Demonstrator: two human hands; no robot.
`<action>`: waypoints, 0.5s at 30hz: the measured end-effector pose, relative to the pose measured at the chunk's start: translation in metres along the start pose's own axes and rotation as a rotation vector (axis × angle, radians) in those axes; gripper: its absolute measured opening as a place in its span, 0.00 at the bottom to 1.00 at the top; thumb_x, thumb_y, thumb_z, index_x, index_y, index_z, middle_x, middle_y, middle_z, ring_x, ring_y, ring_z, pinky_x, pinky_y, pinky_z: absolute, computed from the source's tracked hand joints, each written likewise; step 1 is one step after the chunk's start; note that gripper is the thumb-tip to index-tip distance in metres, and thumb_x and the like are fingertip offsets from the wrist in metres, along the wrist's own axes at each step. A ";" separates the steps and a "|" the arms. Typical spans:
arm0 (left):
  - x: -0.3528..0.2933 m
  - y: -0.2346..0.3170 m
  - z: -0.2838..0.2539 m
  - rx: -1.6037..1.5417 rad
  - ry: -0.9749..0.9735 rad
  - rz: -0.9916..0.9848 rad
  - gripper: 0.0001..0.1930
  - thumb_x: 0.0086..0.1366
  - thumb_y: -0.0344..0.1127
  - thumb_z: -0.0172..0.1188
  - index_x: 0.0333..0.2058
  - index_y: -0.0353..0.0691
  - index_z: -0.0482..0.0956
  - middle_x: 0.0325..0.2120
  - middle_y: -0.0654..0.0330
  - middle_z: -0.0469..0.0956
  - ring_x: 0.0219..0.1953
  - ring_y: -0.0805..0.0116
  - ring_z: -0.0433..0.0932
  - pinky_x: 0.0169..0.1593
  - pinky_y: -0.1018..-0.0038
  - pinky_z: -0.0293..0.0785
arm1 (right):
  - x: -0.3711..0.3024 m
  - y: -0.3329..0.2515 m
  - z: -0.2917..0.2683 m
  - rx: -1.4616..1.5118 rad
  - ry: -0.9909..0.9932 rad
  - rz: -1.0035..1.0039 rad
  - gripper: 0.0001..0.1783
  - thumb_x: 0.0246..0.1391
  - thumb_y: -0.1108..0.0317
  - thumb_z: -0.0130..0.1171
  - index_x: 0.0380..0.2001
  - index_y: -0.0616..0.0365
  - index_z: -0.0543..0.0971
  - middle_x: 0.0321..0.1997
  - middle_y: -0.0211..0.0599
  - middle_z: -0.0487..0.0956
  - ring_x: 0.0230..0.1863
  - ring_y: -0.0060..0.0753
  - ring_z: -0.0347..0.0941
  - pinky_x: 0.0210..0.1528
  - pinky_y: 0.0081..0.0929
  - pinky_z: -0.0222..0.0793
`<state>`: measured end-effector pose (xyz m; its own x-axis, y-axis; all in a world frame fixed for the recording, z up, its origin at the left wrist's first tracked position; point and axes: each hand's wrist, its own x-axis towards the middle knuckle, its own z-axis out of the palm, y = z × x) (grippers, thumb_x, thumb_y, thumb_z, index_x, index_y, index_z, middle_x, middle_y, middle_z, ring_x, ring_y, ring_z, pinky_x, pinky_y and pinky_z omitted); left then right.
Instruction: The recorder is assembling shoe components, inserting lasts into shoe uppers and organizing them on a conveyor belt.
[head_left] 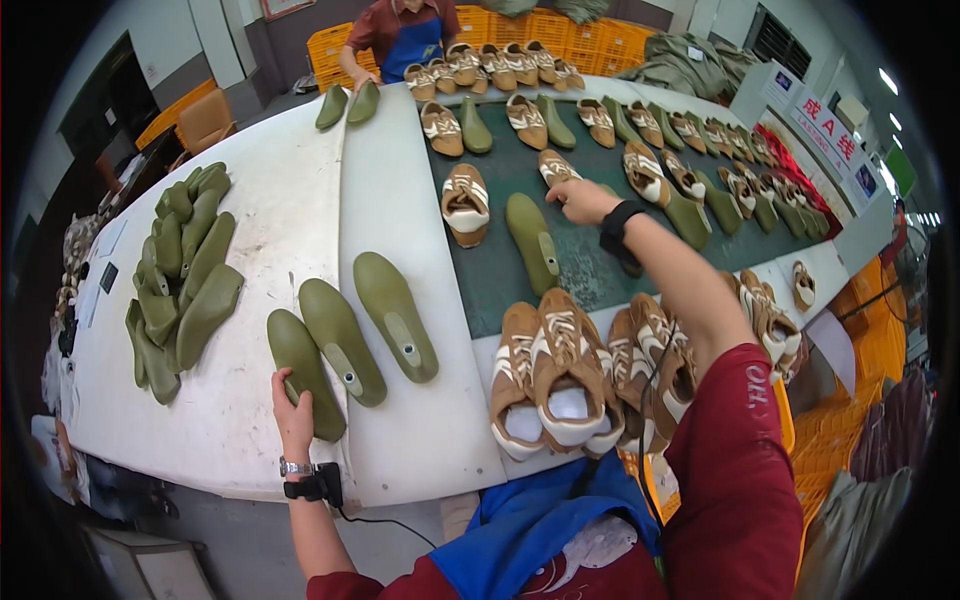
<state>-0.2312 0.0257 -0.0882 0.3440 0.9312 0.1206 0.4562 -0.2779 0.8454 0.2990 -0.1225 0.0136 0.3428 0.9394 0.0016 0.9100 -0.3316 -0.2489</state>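
Note:
My left hand (292, 412) curls round the side of a green shoe last (300, 360) lying on the white table. Two more green lasts (340, 335) lie just right of it, side by side. Reaching over the dark green belt, my right hand (585, 200) has its fingers bent together at the near end of a brown sneaker (558, 168) with white stripes; the contact is partly covered by the fingers. Nearer me on the belt lies a single green last (532, 240), with another brown sneaker (466, 205) to its left.
A heap of green lasts (185, 270) covers part of the left table. Brown sneakers (565, 370) stand along the belt's near edge. Rows of sneakers and lasts stretch to the right. Opposite, a person in a blue apron (412, 45) touches a last (363, 103). Orange crates (590, 38) stand behind.

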 end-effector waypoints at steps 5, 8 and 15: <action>0.001 -0.004 0.009 0.068 -0.004 -0.026 0.24 0.50 0.27 0.48 0.50 0.42 0.63 0.44 0.50 0.69 0.44 0.57 0.70 0.49 0.70 0.65 | -0.120 -0.030 -0.093 0.133 -0.123 -0.213 0.15 0.49 0.73 0.49 0.42 0.62 0.73 0.32 0.39 0.76 0.34 0.30 0.72 0.38 0.25 0.68; -0.022 -0.002 0.010 0.094 0.005 -0.033 0.25 0.50 0.28 0.49 0.50 0.44 0.63 0.43 0.50 0.70 0.42 0.58 0.71 0.47 0.69 0.66 | -0.203 -0.059 -0.123 0.232 -0.174 -0.137 0.15 0.50 0.72 0.51 0.43 0.64 0.72 0.36 0.38 0.76 0.36 0.25 0.72 0.39 0.22 0.68; -0.063 0.054 0.052 0.492 0.217 0.512 0.25 0.49 0.28 0.54 0.49 0.34 0.64 0.53 0.43 0.57 0.56 0.47 0.56 0.57 0.61 0.54 | -0.327 -0.085 -0.023 0.340 -0.110 -0.263 0.18 0.46 0.70 0.54 0.43 0.63 0.72 0.43 0.46 0.74 0.40 0.46 0.72 0.42 0.34 0.69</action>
<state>-0.1861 -0.0604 -0.0773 0.4652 0.6683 0.5805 0.6147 -0.7158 0.3313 0.1154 -0.4032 0.0559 0.0663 0.9978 0.0093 0.8280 -0.0498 -0.5586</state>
